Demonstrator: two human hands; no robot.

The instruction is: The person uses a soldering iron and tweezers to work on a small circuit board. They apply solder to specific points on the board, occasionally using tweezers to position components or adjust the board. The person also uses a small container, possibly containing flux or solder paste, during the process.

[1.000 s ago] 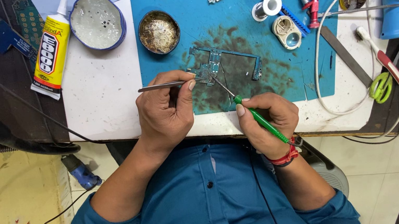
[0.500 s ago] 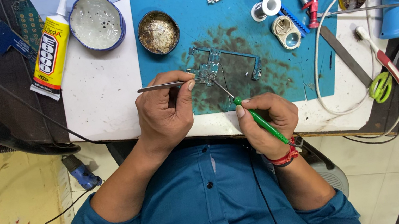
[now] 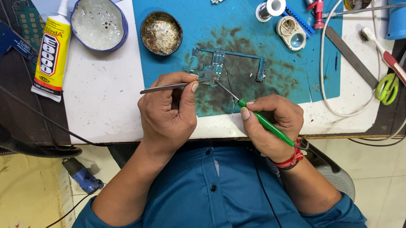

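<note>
Pinning thin blue-green circuit board [image 3: 217,66] with slim steel tweezers [image 3: 169,87], left hand [image 3: 168,114] fingers closed; green-handled screwdriver [image 3: 263,121] gripped by right hand [image 3: 271,122], best kept steady, lightly pressed.

Bright and evenly lit, sharp throughout; soft shadows just under the left hand [image 3: 168,115]; slight bending toward the edges.

White worktop [image 3: 104,99] with a dark worn front edge, lit evenly from above. Yellowish floor [image 3: 8,212] at one side, pale tiles [image 3: 386,194] at the other.
</note>
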